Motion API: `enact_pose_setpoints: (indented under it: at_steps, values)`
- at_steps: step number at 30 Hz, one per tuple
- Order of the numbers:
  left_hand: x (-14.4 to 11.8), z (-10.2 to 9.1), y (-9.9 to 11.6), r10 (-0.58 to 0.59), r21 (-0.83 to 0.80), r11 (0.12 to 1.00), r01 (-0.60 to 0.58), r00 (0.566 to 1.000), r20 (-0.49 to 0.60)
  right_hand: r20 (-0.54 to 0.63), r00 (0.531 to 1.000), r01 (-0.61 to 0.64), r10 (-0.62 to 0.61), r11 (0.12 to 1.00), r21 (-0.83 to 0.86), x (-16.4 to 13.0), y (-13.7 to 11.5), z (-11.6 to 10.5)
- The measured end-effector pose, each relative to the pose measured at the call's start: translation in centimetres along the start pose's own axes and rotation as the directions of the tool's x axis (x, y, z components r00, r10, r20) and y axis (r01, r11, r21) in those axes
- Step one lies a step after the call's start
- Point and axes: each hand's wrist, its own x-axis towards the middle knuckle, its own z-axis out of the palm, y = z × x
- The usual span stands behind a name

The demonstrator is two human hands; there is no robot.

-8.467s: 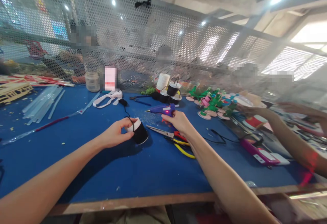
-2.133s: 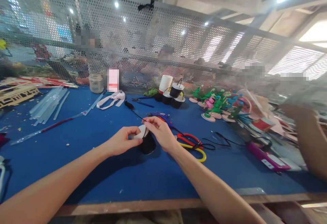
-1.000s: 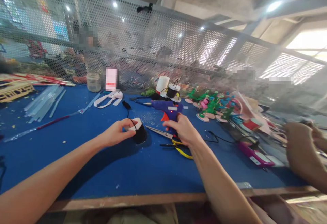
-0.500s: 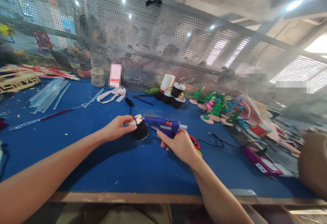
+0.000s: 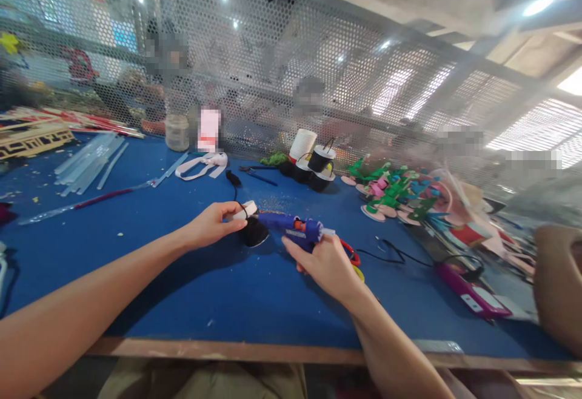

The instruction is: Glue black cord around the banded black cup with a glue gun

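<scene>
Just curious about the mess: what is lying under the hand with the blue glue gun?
Red and yellow scissor handles peek out beside the right hand, which holds the glue gun; their blades are covered.

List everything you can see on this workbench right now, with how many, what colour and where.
spool: one, black with white top, table centre, under the left fingers
glue gun: one, blue, nozzle at the spool
scissors: red and yellow handles, count unclear, behind the right hand
spools: several, black and white, by the mesh screen
glue sticks: a pile, clear, far left
jar: one, pale, by the screen
ribbon: one, white, near the jar
craft flowers: many, green and pink, right
table: one, blue top
left hand: holds the spool
right hand: grips the glue gun
</scene>
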Motion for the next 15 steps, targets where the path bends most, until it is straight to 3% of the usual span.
enact_pose_setpoints:
  at_steps: [15]
  values:
    - [-0.07, -0.25, 0.32, -0.005, 0.063, 0.998, 0.003, 0.999, 0.037, 0.039, 0.999, -0.02, 0.019, 1.0, 0.02, -0.19, -0.36, -0.03]
